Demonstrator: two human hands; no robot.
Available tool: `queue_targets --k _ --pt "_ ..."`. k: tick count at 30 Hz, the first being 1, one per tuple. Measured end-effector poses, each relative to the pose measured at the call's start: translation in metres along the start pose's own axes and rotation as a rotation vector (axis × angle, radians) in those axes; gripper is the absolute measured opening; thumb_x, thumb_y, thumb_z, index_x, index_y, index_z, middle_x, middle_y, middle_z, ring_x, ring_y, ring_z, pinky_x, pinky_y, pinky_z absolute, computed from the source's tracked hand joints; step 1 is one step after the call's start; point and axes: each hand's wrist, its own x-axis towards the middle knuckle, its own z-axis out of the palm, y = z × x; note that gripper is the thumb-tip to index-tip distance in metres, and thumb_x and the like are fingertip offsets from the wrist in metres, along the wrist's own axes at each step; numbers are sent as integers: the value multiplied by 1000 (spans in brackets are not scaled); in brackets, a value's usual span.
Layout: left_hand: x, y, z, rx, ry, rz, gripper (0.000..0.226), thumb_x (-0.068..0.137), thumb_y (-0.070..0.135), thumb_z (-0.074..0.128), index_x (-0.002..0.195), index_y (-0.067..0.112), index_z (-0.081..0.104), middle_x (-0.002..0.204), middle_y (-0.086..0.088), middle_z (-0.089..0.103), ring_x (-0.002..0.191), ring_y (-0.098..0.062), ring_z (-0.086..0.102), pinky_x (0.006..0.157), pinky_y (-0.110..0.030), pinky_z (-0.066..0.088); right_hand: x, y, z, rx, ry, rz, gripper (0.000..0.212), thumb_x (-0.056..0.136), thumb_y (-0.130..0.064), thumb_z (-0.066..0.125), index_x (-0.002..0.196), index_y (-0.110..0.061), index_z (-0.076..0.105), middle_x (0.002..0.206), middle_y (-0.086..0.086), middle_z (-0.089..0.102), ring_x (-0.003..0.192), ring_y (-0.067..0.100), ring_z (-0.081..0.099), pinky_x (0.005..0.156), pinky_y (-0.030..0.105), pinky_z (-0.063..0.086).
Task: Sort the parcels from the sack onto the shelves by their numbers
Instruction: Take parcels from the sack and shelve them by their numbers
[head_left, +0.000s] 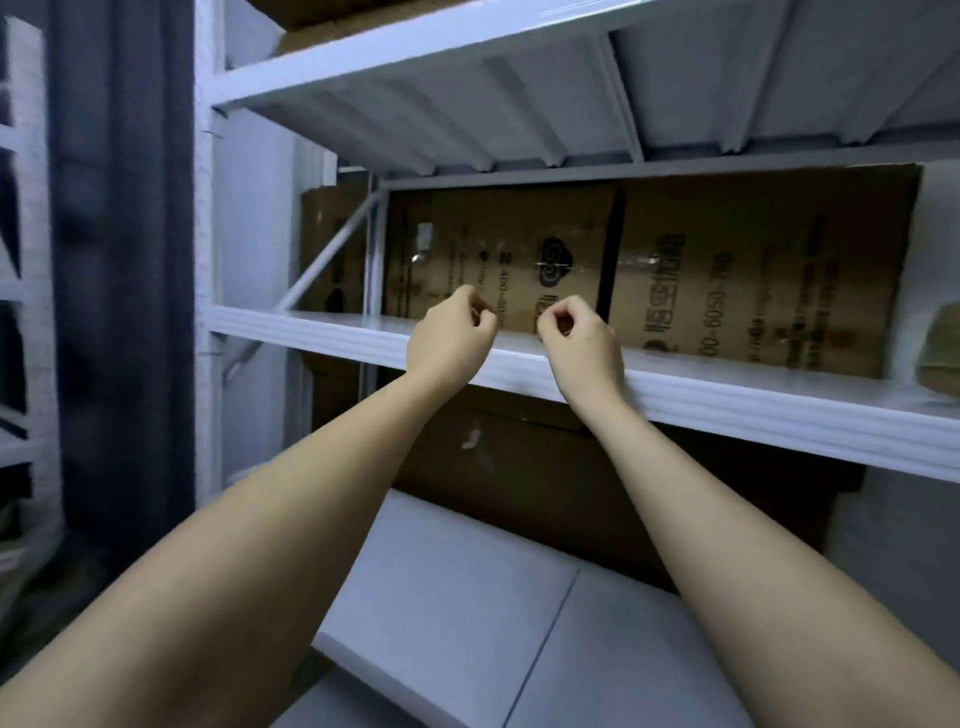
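where the middle shelf (332, 332) met its front edge, left hand (449, 338) and right hand (584, 345) hovered, fingers curled, holding nothing.

Setting: a storeroom or parcel depot. White metal shelving (675, 400) is running across the view in several tiers, with a diagonal brace (337, 249) at the back. Large flattened cardboard boxes (727, 270), printed with logos and phone numbers, are standing along the back of the middle shelf. A dark curtain (119, 260) is hanging at the left.
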Motion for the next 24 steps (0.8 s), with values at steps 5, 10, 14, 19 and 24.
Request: queue_targets --k 5,10,14,19,24 --pt "4 -123 -89 160 43 -133 12 92 26 43 95 20 53 75 3 61 71 -19 59 61 -33 45 -25 -55 140 111 -135 51 15 93 -31 47 92 -20 58 90 -2 63 83 21 56 61 32 38" --pt "-8 -234 -172 239 84 -302 14 94 26 43 100 21 54 89 0 66 79 -20 64 69 -37 54 -51 -101 258 177 -282 30 15 95 -32 47 90 -22 56 88 -5 62 79 19 55 56 27 35" --pt "-23 -316 -229 362 141 -452 15 92 27 41 98 23 54 85 6 62 76 -18 59 60 -30 44 -73 -130 350 213 -418 47 17 93 -32 47 94 -22 60 97 0 65 87 24 58 65 30 41" --pt "-42 -421 -284 328 151 -668 12 90 28 46 100 23 51 98 -4 66 88 -25 64 76 -39 53 -107 -154 464 236 -602 26 17 94 -33 44 90 -23 57 88 1 66 79 25 60 61 29 43" --pt "-53 -528 -326 267 150 -918 41 90 28 53 127 15 42 111 -11 63 96 -30 65 88 -42 53 -133 -161 580 240 -802 -21 12 92 -32 45 87 -27 55 84 -4 62 78 22 57 59 28 39"
